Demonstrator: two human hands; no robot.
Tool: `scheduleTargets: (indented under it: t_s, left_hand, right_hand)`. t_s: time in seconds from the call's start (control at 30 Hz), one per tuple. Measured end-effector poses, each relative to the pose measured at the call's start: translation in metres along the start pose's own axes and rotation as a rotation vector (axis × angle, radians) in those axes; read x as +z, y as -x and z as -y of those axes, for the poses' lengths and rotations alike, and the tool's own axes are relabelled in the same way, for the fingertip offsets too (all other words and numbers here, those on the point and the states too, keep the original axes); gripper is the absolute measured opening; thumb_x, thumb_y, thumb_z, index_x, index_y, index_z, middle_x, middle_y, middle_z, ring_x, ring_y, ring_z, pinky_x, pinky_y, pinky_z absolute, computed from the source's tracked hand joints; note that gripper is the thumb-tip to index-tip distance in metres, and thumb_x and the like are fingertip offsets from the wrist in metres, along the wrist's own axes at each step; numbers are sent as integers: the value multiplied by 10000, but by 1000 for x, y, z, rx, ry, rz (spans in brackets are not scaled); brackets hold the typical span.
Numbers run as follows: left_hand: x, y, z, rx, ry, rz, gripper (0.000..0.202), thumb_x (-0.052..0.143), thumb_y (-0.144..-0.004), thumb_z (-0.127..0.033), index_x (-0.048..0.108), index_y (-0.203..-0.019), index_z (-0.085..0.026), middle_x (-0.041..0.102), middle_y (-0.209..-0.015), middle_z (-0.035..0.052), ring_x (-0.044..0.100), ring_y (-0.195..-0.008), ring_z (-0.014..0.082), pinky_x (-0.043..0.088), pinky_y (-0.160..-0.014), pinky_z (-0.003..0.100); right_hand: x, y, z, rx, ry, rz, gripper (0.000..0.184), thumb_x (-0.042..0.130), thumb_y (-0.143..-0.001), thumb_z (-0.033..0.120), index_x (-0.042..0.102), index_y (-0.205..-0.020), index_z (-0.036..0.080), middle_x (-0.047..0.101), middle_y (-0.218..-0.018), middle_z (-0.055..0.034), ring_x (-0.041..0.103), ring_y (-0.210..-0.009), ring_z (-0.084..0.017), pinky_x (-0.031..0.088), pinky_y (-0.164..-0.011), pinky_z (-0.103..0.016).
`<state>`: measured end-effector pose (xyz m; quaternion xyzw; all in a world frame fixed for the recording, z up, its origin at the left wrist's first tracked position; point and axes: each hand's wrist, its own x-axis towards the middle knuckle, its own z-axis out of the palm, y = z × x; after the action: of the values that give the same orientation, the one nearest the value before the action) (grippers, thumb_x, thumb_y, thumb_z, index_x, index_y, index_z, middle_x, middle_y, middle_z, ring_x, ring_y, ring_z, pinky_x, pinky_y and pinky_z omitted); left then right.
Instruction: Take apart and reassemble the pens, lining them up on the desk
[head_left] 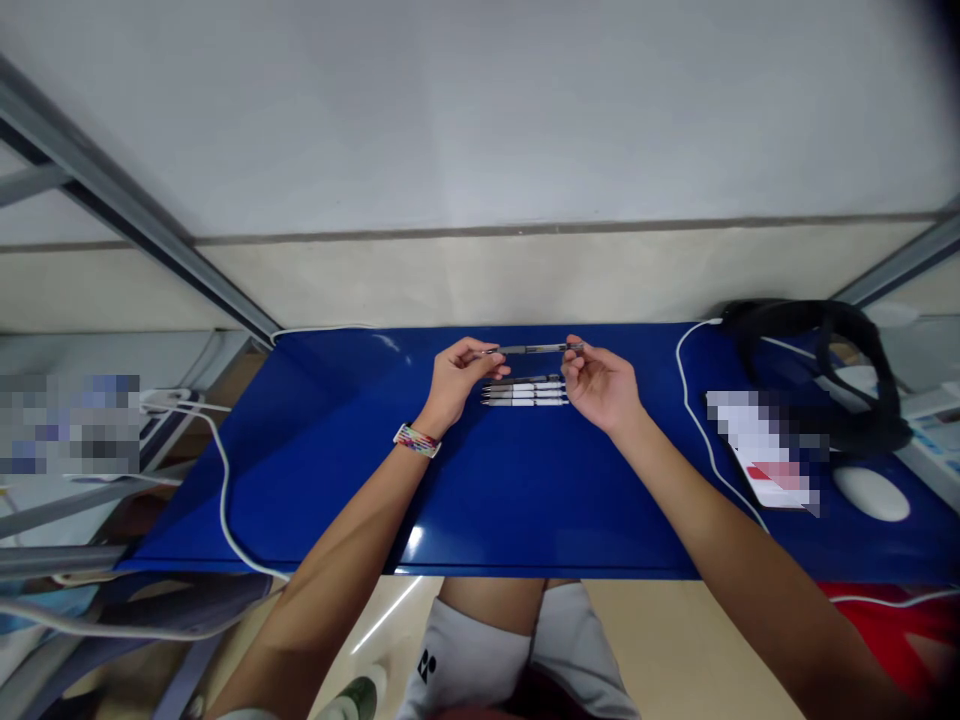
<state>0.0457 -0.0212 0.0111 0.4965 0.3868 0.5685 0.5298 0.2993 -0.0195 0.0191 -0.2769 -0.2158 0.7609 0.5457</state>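
A slim pen (534,349) with a clear barrel and a dark grip is held level between my two hands. Its tip end is pinched by my left hand (460,373), which wears a multicoloured woven band at the wrist. At the other end, my right hand (602,382) closes thumb and fingers on the pen. Just below it, several white-and-black pens (525,392) lie side by side on the blue tabletop (555,490), tips to the left. The fingers of my right hand are close to the right ends of that row.
On the right lie a phone (761,460) with a blurred screen, a white mouse (871,494) and a black strap-like band (862,380). White cables (225,480) run at both sides. A wall (480,280) stands behind the table, with metal frame posts (150,210) beside it.
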Motion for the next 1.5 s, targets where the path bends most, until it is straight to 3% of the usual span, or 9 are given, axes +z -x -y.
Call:
scheduleTargets:
  t_s: [0.17, 0.33, 0.57, 0.83, 1.2, 1.37, 1.5]
  left_hand:
    - [-1, -2, -2, 6, 14, -3, 390, 964, -778, -419, 764, -1001, -169, 833, -911, 64, 837, -815, 213, 670, -782, 325]
    - [-3, -3, -2, 7, 15, -13, 396, 970, -760, -416, 770, -1004, -175, 833, -898, 60, 839, -808, 223, 675, -782, 340]
    - [-4, -4, -3, 20, 3, -26, 396, 966, -765, -430, 766, -997, -179, 833, -911, 62, 837, -794, 218, 681, -766, 336]
    - [-3, -2, -1, 16, 20, 5, 373, 960, -780, -411, 760, -994, -179, 831, -907, 57, 838, -788, 215, 676, -754, 323]
    - [2, 2, -3, 11, -21, 21, 360, 941, -800, -415, 736, -983, -182, 823, -892, 55, 831, -784, 209, 677, -774, 343]
    - [3, 3, -7, 20, -1, 10, 340, 945, -791, -394, 742, -962, -181, 814, -881, 48, 819, -763, 197, 671, -760, 334]
    - [3, 2, -7, 20, -5, 8, 345, 944, -790, -406, 738, -957, -185, 813, -884, 48, 819, -761, 197, 668, -754, 334]
  right_hand:
    - [-4, -2, -2, -8, 26, 7, 208, 727, -864, 224, 767, -1065, 189, 804, -871, -42, 757, -715, -141, 694, -770, -264]
    - [-2, -3, -2, 0, 23, -13, 198, 745, -870, 177, 772, -1065, 194, 813, -861, -30, 753, -672, -116, 688, -736, -211]
    - [3, -2, -1, 14, 14, -13, 230, 665, -969, 237, 778, -1166, 201, 840, -974, -37, 800, -764, -121, 691, -731, -194]
    - [2, -4, -3, -20, 0, -36, 195, 700, -925, 134, 774, -1092, 203, 842, -878, -15, 801, -710, -107, 691, -734, -179]
    - [-7, -7, -3, -52, 39, -39, 188, 734, -858, 184, 772, -1042, 194, 825, -845, -33, 781, -693, -133, 690, -706, -201]
    - [-1, -2, -1, 21, -28, -65, 257, 637, -934, 271, 787, -1110, 158, 825, -888, -56, 755, -679, -115, 674, -698, -190]
    - [-3, -4, -1, -25, 27, -35, 176, 734, -916, 247, 780, -1074, 185, 814, -868, -31, 757, -677, -110, 678, -696, -184]
